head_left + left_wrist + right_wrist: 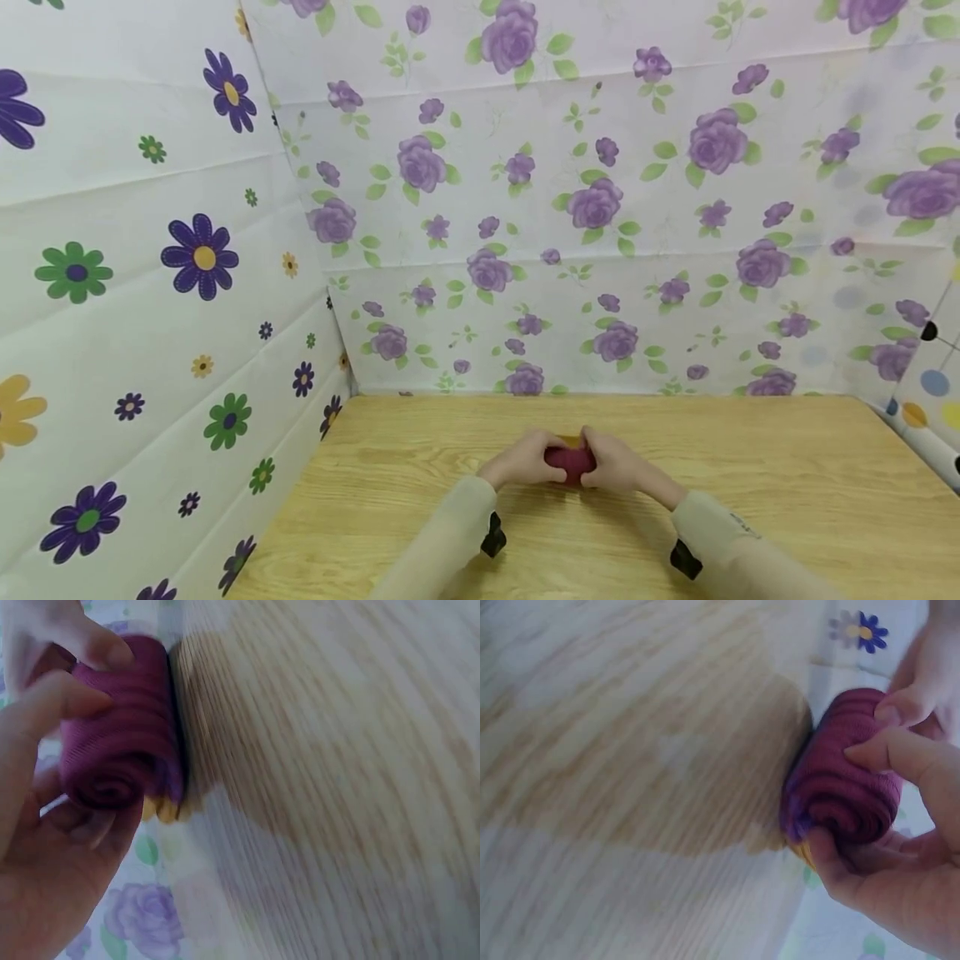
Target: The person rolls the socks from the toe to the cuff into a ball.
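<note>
A maroon ribbed knit cloth, wound into a thick roll, is between both hands at the middle of the table. Its spiral ends show in the wrist views, with purple at the lower edge and a yellow part beneath. My left hand grips the left end, thumb on the near side and fingers curled round behind. At the other end my right hand holds it the same way, its thumb pressing into the ribbed surface. The two thumbs lie close together along the roll.
The roll is over a light wood-grain table. Behind it rises a white wall covering with purple roses, and a daisy-patterned sheet stands on the left. Along the right edge hangs a dotted sheet.
</note>
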Available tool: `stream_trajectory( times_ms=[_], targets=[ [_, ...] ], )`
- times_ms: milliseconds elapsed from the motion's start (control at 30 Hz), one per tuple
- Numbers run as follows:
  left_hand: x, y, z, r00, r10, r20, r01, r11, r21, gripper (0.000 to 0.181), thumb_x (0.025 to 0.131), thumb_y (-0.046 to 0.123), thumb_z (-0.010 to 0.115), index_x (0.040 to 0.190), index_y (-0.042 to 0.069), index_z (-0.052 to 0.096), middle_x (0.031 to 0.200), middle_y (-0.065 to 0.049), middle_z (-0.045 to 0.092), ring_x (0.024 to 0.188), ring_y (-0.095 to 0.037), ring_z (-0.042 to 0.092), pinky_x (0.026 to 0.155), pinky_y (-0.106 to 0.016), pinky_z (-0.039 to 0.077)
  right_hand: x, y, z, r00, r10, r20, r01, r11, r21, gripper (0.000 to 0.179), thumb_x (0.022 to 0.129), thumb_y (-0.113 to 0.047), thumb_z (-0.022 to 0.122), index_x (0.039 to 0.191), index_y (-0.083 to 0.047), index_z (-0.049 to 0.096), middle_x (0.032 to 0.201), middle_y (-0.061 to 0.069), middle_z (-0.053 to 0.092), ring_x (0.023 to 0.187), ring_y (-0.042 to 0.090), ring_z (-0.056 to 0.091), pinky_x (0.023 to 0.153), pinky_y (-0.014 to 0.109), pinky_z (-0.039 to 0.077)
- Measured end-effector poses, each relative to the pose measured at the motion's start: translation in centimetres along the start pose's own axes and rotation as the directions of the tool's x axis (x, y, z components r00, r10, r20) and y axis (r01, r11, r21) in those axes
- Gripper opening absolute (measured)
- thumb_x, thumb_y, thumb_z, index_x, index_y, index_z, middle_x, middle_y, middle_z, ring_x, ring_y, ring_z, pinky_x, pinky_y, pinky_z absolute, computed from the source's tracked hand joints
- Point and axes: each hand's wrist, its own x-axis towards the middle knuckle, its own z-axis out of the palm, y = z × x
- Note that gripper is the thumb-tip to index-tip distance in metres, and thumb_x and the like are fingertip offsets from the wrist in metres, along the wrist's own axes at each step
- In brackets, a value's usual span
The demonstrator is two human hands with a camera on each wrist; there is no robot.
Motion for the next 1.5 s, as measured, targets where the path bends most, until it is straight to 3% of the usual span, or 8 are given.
stream_trajectory(
  times_ms=[200,500,633,833,1033,1200,1367,1500],
  targets=[
    [0.0,-0.1,-0.2,0.995,-0.057,0.084,0.065,0.994,-0.092,0.03,0.095,0.023,0.062,0.121,0.008,0.065,0.102,0.001,0.069,0.078,-0.003,0.056,0.07,-0.019,0.047,-0.1,0.7,-1.0,0.994,0.037,0.098,-0.049,0.991,0.128,0.029,0.079,-0.007,0.069,0.098,-0.003,0.049,0.083,0.005,0.056,0.068,0.012,0.049,0.055,0.023,0.04],
    [0.3,0.3,-0.4,0.983,-0.071,0.17,0.093,0.988,-0.125,0.028,0.1,0.029,0.052,0.114,0.008,0.065,0.09,0.005,0.063,0.075,-0.005,0.052,0.069,-0.019,0.042,-0.3,0.9,-1.4,0.961,0.209,0.179,-0.252,0.931,0.266,0.028,0.08,-0.009,0.068,0.102,0.0,0.053,0.096,0.01,0.063,0.082,0.019,0.057,0.065,0.03,0.047],
    [0.3,0.0,-0.5,0.977,-0.099,0.189,0.139,0.967,-0.214,0.029,0.102,0.03,0.049,0.115,0.007,0.061,0.093,0.002,0.06,0.079,-0.008,0.051,0.074,-0.026,0.045,-0.3,0.9,-1.9,0.946,0.249,0.21,-0.306,0.9,0.311,0.028,0.081,-0.012,0.069,0.102,0.001,0.055,0.101,0.012,0.062,0.088,0.019,0.057,0.071,0.032,0.048],
    [0.1,0.4,-0.5,0.969,-0.218,0.114,0.246,0.887,-0.392,0.031,0.096,0.027,0.06,0.114,0.003,0.063,0.103,-0.005,0.064,0.089,-0.013,0.057,0.087,-0.04,0.05,-0.3,0.6,-2.4,0.929,0.282,0.24,-0.358,0.85,0.387,0.029,0.082,-0.013,0.069,0.103,0.004,0.057,0.098,0.011,0.059,0.083,0.018,0.051,0.072,0.034,0.045],
    [0.1,0.6,-0.3,0.946,-0.31,0.089,0.306,0.775,-0.553,0.028,0.093,0.016,0.064,0.111,-0.005,0.068,0.104,-0.015,0.07,0.086,-0.015,0.064,0.081,-0.036,0.055,-0.2,0.2,-1.8,0.936,0.275,0.218,-0.338,0.872,0.354,0.023,0.087,-0.01,0.066,0.102,0.006,0.061,0.096,0.011,0.063,0.085,0.016,0.054,0.075,0.037,0.051],
    [0.2,0.8,0.1,0.905,-0.42,0.066,0.364,0.684,-0.632,0.029,0.09,0.016,0.068,0.109,-0.007,0.069,0.102,-0.017,0.071,0.085,-0.021,0.07,0.078,-0.035,0.057,0.1,0.2,-1.5,0.944,0.278,0.179,-0.32,0.904,0.285,0.02,0.091,-0.009,0.061,0.102,0.007,0.065,0.093,0.01,0.067,0.082,0.016,0.058,0.075,0.04,0.054],
    [0.4,1.5,0.3,0.836,-0.548,-0.037,0.402,0.657,-0.638,0.025,0.083,0.019,0.077,0.095,-0.003,0.073,0.089,-0.013,0.072,0.077,-0.021,0.071,0.072,-0.034,0.059,0.2,-0.3,-1.0,0.945,0.327,0.034,-0.328,0.933,0.147,0.023,0.09,-0.012,0.064,0.107,0.005,0.066,0.096,0.014,0.069,0.087,0.023,0.064,0.076,0.041,0.053],
    [0.8,1.9,0.3,0.769,-0.63,-0.106,0.433,0.635,-0.64,0.021,0.077,0.017,0.082,0.074,-0.001,0.07,0.076,-0.008,0.07,0.068,-0.016,0.068,0.073,-0.036,0.059,0.1,-1.5,-0.1,0.954,0.24,-0.18,-0.255,0.965,-0.066,0.016,0.084,-0.007,0.072,0.099,-0.005,0.066,0.092,0.011,0.065,0.082,0.023,0.062,0.069,0.038,0.052]
  ],
)
